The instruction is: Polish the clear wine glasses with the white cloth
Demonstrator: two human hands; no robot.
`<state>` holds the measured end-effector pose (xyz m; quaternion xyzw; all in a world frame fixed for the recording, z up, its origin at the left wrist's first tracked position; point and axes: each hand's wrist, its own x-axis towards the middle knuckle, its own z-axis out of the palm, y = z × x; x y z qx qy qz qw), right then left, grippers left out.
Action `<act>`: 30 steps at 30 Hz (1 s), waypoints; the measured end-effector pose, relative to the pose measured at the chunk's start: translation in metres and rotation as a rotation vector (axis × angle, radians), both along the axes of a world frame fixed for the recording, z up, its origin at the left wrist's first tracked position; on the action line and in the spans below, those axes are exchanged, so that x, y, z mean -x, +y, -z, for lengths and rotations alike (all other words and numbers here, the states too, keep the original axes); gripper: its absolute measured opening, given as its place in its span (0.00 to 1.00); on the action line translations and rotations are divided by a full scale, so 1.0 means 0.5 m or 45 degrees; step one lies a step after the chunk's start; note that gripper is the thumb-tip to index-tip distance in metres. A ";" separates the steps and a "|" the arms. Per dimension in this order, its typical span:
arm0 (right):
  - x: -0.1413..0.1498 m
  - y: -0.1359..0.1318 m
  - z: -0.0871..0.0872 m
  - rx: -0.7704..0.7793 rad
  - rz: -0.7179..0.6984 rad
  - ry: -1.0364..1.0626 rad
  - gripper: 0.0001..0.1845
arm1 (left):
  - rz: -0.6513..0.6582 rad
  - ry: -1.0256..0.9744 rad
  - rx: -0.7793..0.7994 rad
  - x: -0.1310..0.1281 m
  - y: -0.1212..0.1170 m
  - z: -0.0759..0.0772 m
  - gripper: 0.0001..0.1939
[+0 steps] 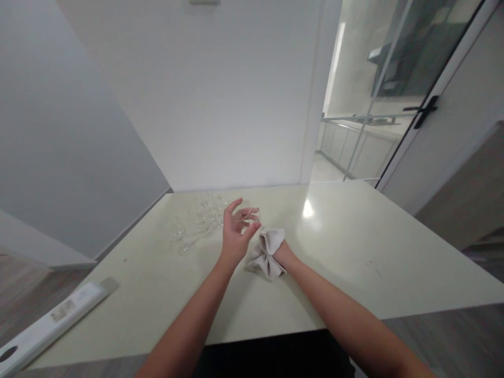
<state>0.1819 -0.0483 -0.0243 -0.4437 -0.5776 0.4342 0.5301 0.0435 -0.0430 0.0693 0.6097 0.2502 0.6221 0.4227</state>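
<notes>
My left hand (235, 230) is raised over the pale table (354, 252), its fingers curled round a clear glass (252, 214) that is hard to make out. My right hand (271, 247) is wrapped in a beige cloth (266, 253) just to the right of the left hand, and its fingers are hidden by the cloth. Several clear stemmed glasses (199, 223) stand and lie on the table just left of and behind my left hand.
A long white box (51, 323) hangs over the table's front left edge. White walls rise behind the table. A glass door with a black handle (423, 111) stands open at the right, leading to another room.
</notes>
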 end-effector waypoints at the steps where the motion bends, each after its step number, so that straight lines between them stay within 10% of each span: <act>1: 0.003 -0.002 0.001 -0.005 -0.013 -0.024 0.15 | -0.014 -0.064 0.037 -0.017 0.015 -0.008 0.34; 13: 0.013 -0.017 -0.006 -0.016 -0.069 -0.011 0.19 | 0.121 0.689 0.342 -0.272 0.151 0.000 0.32; 30: 0.016 0.000 0.000 -0.051 -0.116 -0.004 0.16 | 0.082 0.871 0.397 -0.371 0.200 0.021 0.38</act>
